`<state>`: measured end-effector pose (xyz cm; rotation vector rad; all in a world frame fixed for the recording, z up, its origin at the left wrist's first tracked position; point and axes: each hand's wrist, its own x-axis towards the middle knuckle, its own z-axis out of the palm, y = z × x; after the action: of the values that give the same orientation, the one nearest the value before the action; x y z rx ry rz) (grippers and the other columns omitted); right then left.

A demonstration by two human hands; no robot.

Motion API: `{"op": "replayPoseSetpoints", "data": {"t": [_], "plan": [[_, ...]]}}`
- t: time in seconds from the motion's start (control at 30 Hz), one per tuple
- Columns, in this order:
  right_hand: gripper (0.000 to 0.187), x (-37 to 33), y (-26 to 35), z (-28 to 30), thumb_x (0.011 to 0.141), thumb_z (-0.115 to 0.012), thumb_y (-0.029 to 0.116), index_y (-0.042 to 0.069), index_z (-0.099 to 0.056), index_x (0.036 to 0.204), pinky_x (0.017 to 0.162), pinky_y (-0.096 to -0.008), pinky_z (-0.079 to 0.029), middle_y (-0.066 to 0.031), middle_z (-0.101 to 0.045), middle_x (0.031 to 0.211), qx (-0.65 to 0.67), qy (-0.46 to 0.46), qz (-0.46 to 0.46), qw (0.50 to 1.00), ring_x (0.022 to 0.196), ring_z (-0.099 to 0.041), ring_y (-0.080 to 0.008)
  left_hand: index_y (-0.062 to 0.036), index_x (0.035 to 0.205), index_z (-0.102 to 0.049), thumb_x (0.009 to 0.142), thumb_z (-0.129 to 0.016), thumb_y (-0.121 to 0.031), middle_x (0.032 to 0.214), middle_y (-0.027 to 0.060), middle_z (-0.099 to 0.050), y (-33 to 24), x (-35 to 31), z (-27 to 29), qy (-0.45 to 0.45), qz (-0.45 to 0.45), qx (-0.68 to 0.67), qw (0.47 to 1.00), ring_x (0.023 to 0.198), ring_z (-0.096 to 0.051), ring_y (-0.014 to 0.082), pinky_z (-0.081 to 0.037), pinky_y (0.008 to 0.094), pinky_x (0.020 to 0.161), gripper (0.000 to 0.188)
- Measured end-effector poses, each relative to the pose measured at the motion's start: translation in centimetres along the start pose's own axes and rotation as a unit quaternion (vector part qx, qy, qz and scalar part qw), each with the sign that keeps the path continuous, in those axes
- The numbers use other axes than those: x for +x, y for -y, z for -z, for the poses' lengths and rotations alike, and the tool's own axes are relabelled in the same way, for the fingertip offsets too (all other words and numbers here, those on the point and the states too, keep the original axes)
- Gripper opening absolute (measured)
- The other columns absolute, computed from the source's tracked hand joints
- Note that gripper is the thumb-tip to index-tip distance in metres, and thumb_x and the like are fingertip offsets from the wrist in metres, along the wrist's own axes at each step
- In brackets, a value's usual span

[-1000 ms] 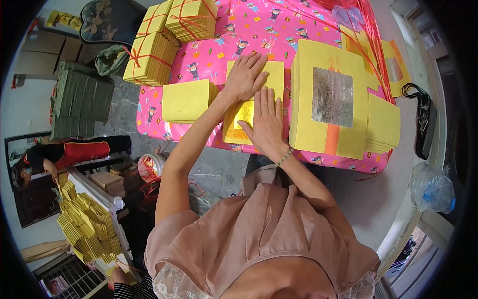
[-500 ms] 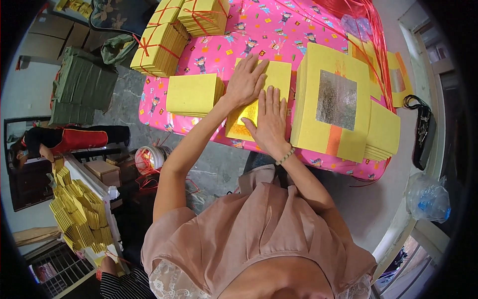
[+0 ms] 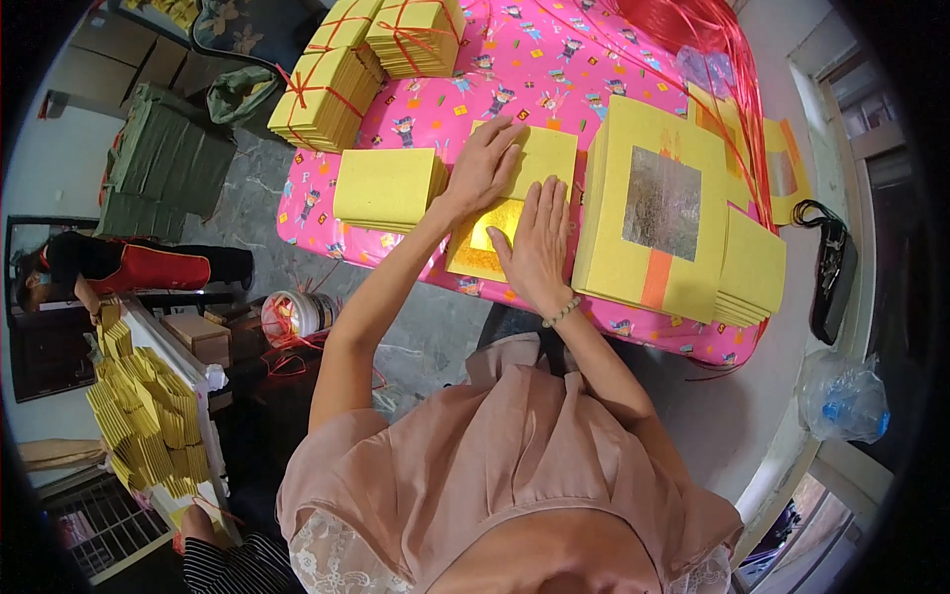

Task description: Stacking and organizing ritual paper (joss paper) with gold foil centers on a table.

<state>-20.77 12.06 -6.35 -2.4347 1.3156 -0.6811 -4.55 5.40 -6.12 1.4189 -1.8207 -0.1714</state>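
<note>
A yellow paper sheet (image 3: pixel 551 148) with a shiny gold foil patch (image 3: pixel 477 255) lies on the pink patterned cloth in front of me, its far part apparently folded over. My left hand (image 3: pixel 482 168) rests on its far left side, fingers stretched out. Nearer to me, my right hand (image 3: pixel 536 243) lies flat on the sheet's right side, thumb spread over the foil. Neither hand grips anything. Just left of my left hand sits a pile of folded yellow paper (image 3: pixel 386 185). To the right of my right hand stands a thick stack of yellow sheets (image 3: pixel 609 188) with a silver square on top.
Yellow bundles tied with red string (image 3: pixel 322 104) stand at the table's far left. Another folded pile (image 3: pixel 750 265) lies at its right edge, near hanging red strings (image 3: pixel 742 89). On the left, a person in red and black (image 3: pixel 163 267) is at a table of yellow bundles (image 3: pixel 148 416).
The view has shifted slightly. Both hands stay on the yellow sheet, and more of the bright gold foil shows between them.
</note>
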Motion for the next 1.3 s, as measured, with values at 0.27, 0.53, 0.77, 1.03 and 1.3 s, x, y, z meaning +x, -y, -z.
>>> {"op": "replayPoseSetpoints", "data": {"t": [0.27,0.53,0.77,1.03,1.3], "plan": [[0.086,-0.1,-0.3,0.7,0.085,-0.067,0.028,-0.016,-0.022,0.144,0.120,-0.0507,-0.008,-0.0360,-0.017,0.152,-0.038,0.045,-0.027,0.998,0.145,-0.012,-0.0463,-0.0016,0.109,-0.059,0.088,-0.062,-0.004,0.097,0.0108,-0.059,-6.7,-3.9,1.9,-0.128,0.128,-0.083,0.980,0.084,-0.059,0.0233,-0.049,0.0342,0.074,0.022],[0.081,-0.1,0.1,0.1,0.089,-0.063,0.028,-0.016,-0.022,0.144,0.120,-0.0502,-0.009,-0.0356,-0.018,0.152,0.018,-0.014,-0.017,1.000,0.145,-0.012,-0.0461,-0.0027,0.119,-0.038,0.095,-0.061,-0.011,0.102,0.0085,-0.054,-5.1,-8.2,1.4,-0.161,0.384,-0.387,0.823,0.082,-0.064,0.0166,-0.054,0.0255,0.066,0.034],[0.082,0.0,0.0,0.1,0.089,-0.063,0.028,-0.015,-0.021,0.145,0.119,-0.0494,-0.010,-0.0350,-0.018,0.152,0.027,-0.024,-0.026,0.999,0.146,-0.012,-0.0452,0.0036,0.127,-0.034,0.092,-0.068,-0.021,0.101,0.0100,-0.054,-5.2,-5.8,1.6,-0.184,0.419,-0.431,0.778,0.081,-0.065,0.0173,-0.058,0.0295,0.066,0.054],[0.083,-0.3,-0.1,0.2,0.088,-0.065,0.027,-0.015,-0.020,0.145,0.119,-0.0497,-0.011,-0.0339,-0.017,0.153,0.027,-0.033,-0.033,0.999,0.146,-0.011,-0.0451,-0.0009,0.118,-0.039,0.090,-0.069,-0.011,0.096,0.0078,-0.056,-5.7,-3.4,-0.2,-0.249,0.426,-0.407,0.769,0.078,-0.060,0.0124,-0.056,0.0259,0.059,0.042],[0.085,-1.1,0.8,1.5,0.090,-0.063,0.028,-0.010,-0.014,0.149,0.119,-0.0510,-0.012,-0.0294,-0.010,0.157,0.049,-0.068,0.003,0.996,0.147,-0.007,-0.0441,-0.0022,0.115,-0.041,0.088,-0.066,-0.001,0.098,0.0067,-0.054,-4.8,-4.0,2.3,-0.315,0.323,-0.391,0.802,0.079,-0.058,0.0112,-0.054,0.0239,0.063,0.037]]}}
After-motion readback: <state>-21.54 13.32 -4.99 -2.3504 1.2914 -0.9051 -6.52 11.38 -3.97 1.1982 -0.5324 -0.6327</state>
